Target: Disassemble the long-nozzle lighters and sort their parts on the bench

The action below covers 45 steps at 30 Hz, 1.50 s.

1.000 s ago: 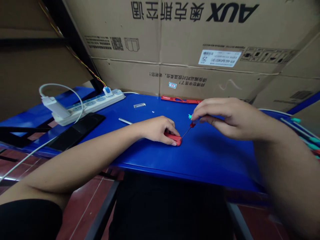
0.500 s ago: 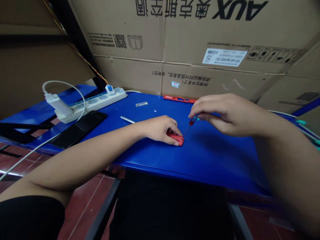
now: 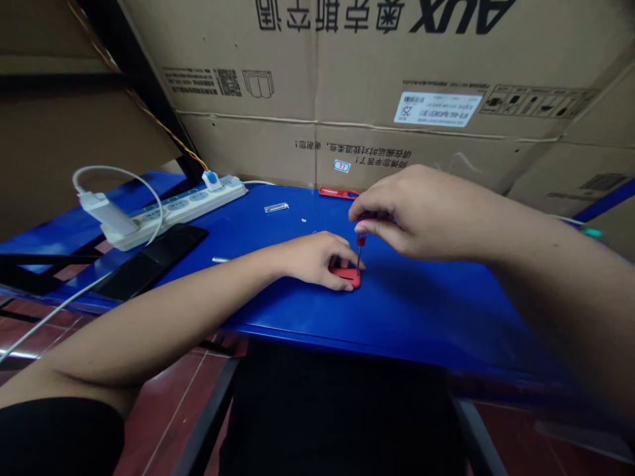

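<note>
Pinched upright in the closed grip of the right hand (image 3: 397, 221), a slim red-necked screwdriver (image 3: 359, 248), tip down on a flat red plastic piece (image 3: 346, 276) near the middle of the blue table (image 3: 421, 311); piece pressed steady beneath the curled left hand (image 3: 315, 259), its grip closed over it, thin steel shaft kept vertical.

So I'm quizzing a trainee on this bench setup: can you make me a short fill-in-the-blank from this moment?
The right hand pinches a small ____, tip down.
The left hand holds a ____ plastic part under that tip.
That part lies on a ____ table.
Cardboard cartons behind the table carry the brand ____.

Missing words: screwdriver; red; blue; AUX.
</note>
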### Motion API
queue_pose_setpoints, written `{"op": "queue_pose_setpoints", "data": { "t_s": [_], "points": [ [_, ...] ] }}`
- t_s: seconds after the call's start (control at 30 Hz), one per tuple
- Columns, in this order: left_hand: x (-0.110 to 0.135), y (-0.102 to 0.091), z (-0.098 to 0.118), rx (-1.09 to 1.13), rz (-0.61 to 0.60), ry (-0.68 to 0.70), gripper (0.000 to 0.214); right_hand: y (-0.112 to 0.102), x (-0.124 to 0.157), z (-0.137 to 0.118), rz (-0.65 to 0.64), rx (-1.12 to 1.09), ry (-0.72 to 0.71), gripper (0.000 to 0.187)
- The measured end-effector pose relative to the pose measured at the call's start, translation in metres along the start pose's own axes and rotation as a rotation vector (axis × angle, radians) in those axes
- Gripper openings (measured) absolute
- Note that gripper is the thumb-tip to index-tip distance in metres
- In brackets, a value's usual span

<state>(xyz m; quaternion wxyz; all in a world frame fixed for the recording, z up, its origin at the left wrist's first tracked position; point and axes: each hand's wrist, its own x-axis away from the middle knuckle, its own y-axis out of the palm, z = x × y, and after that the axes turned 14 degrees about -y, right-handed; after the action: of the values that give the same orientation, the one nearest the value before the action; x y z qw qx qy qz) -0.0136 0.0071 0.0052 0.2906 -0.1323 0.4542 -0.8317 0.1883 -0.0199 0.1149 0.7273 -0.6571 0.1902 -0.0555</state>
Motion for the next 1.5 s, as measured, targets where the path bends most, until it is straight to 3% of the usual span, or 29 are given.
{"op": "queue_pose_setpoints", "data": {
  "t_s": [0.13, 0.37, 0.5, 0.63, 0.8, 1.2, 1.5],
  "points": [
    [-0.001, 0.001, 0.0, 0.005, 0.006, 0.008, 0.038, 0.003, 0.004, -0.001, 0.014, 0.024, 0.051, 0.019],
    [-0.001, 0.002, 0.005, 0.032, 0.003, -0.006, 0.03, 0.01, 0.009, 0.005, 0.081, 0.176, 0.055, 0.047],
    [-0.001, 0.002, 0.003, 0.042, -0.002, -0.004, 0.029, 0.008, 0.008, 0.002, 0.026, 0.091, 0.061, 0.035],
    [-0.002, 0.002, 0.002, 0.037, -0.024, -0.014, 0.032, 0.005, 0.017, -0.002, 0.056, -0.002, 0.014, 0.023],
    [-0.002, 0.002, 0.003, 0.047, -0.027, -0.024, 0.035, 0.005, 0.027, -0.002, 0.099, -0.027, 0.028, 0.023],
    [-0.002, 0.002, 0.003, 0.04, -0.036, -0.019, 0.034, 0.002, 0.026, -0.006, 0.062, -0.014, 0.069, 0.025],
    [-0.002, 0.002, 0.002, 0.042, -0.028, -0.021, 0.036, 0.0, 0.028, -0.003, 0.039, -0.029, -0.035, 0.027]
  ]
}}
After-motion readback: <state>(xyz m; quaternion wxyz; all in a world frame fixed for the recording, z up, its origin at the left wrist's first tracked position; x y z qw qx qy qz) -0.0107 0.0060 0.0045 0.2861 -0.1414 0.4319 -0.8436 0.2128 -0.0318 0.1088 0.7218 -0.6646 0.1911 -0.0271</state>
